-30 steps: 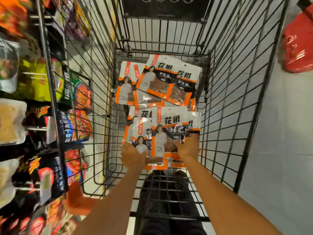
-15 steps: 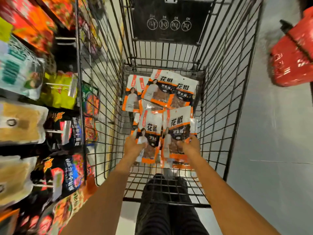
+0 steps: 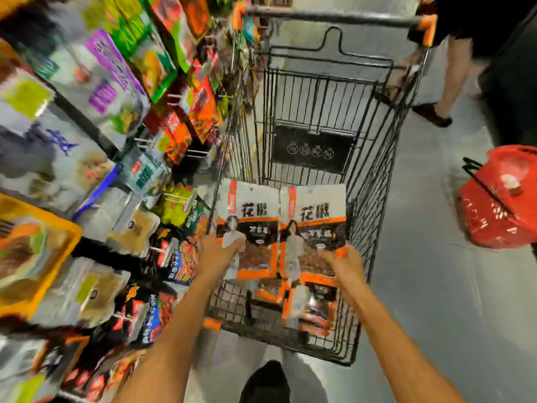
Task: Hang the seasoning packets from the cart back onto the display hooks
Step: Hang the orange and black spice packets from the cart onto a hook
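I hold two white, black and orange seasoning packets upright above the black wire cart (image 3: 374, 199). My left hand (image 3: 216, 253) grips the left packet (image 3: 252, 216) by its lower left side. My right hand (image 3: 343, 264) grips the right packet (image 3: 315, 216) at its lower right corner. More packets of the same kind (image 3: 311, 309) lie on the cart floor below them. The display hooks (image 3: 197, 154) stick out of the shelving to the left, crowded with other bagged goods; this side of the frame is blurred.
A red shopping basket (image 3: 502, 199) sits on the grey floor to the right. Another person's legs (image 3: 453, 68) stand at the far right by the cart's handle (image 3: 334, 17). My foot (image 3: 267, 382) shows below the cart.
Both hands have lifted a packet each up out of the cart, from low in the basket to above its rim. My view has tilted up, showing the handle and the shelves.
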`<state>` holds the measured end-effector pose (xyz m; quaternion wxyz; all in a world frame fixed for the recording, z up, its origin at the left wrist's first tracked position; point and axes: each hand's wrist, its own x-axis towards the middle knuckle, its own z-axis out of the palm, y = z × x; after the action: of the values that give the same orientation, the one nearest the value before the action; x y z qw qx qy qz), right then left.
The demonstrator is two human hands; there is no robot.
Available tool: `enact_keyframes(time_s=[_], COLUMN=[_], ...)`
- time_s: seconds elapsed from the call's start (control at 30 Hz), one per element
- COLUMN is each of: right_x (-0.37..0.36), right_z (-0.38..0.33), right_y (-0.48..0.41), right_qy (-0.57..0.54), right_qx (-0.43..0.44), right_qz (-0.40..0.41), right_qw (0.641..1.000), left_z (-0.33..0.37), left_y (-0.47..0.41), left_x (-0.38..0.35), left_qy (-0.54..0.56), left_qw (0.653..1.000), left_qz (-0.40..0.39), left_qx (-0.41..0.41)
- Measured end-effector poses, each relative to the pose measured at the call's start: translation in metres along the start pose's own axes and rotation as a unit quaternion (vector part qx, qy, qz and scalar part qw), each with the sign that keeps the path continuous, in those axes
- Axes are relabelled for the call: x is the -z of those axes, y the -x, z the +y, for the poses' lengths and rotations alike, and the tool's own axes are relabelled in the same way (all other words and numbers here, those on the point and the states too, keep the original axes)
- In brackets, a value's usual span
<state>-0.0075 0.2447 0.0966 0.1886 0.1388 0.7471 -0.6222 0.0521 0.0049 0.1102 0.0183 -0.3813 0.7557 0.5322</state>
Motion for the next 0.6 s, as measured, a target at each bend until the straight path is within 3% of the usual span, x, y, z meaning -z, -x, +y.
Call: enact_keyframes(time_s=[0.23, 0.37, 0.6], right_x=[0.002, -0.007, -0.06], right_z=[-0.059, -0.088, -0.132], right_y=[0.064, 0.117, 0.221], right_qy=[-0.015, -0.036, -0.011], right_qx=[0.113, 0.158, 0.238], right_qz=[-0.091, -0.159, -0.298], right_qw=[0.989, 0.974, 0.925], left_z=[0.024, 0.022, -0.01], left_y=[0.107, 0.18, 0.326], left_x=[0.079, 0.134, 0.24], left_qy=[0.087, 0.115, 0.17], left_qw=[0.977, 0.957, 0.89], left_qz=[0.17, 0.247, 0.397], left_qx=[-0.094, -0.103, -0.146])
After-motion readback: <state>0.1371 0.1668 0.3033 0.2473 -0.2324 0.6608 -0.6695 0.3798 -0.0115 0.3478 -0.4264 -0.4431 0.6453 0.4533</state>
